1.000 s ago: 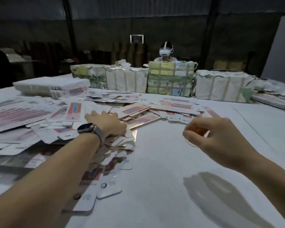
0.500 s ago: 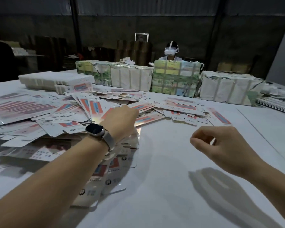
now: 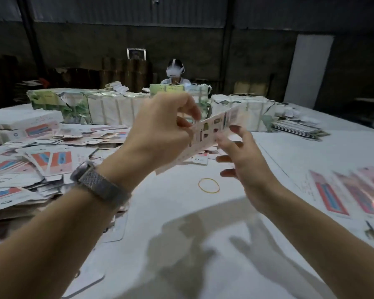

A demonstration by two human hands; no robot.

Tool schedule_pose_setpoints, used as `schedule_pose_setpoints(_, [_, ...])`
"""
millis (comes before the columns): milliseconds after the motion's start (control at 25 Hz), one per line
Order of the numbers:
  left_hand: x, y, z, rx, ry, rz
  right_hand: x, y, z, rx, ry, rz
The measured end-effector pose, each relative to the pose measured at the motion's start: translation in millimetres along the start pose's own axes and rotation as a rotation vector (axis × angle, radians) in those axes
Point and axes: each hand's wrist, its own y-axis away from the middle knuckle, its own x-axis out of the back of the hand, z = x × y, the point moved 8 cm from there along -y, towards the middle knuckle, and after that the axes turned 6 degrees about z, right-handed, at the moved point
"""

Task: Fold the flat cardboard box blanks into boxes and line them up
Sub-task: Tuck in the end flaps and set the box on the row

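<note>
My left hand [image 3: 160,130], with a watch on the wrist, pinches a flat cardboard box blank [image 3: 212,132] and holds it up above the white table [image 3: 181,212]. The blank is pale with small printed pictures and is tilted, its far end higher. My right hand [image 3: 244,156] is at the blank's lower right edge with fingers spread; its fingertips touch or nearly touch the card. A big loose heap of flat blanks [image 3: 30,169] with red and blue print covers the table's left side.
A yellow rubber band [image 3: 208,185] lies on the table below my hands. Flat blanks [image 3: 354,190] lie in a row at the right. Wrapped bundles [image 3: 108,111] stand along the far side, and a person with a headset [image 3: 175,71] sits behind them.
My left hand lifted a blank off the heap and brought it up in front of me. My right hand opened and came to the blank's edge. The view swung right.
</note>
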Motion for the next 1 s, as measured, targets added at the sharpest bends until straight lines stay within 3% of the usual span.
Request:
schedule_pose_setpoints(160, [-49.5,-4.4,-21.0,0.353,0.447,0.050,23.5,-11.5,-3.3,-0.010,-0.213,0.165])
schedule_pose_setpoints(240, [-69.2,-1.9,-22.9,0.412,0.576,0.033,32.8,-15.4,-2.6,-0.004,-0.276,0.211])
schedule_pose_setpoints(480, [-125.6,23.7,-3.8,0.332,0.766,-0.251,40.5,-9.5,-6.8,0.147,-0.142,0.181])
schedule_pose_setpoints(640, [-133.9,34.9,-9.7,0.483,1.041,-0.290,45.9,-7.6,-5.7,0.088,0.026,0.216])
schedule_pose_setpoints(1000, [-136.0,45.7,-0.1,0.400,1.071,-0.509,59.1,-1.3,-59.3,0.464,0.467,0.246])
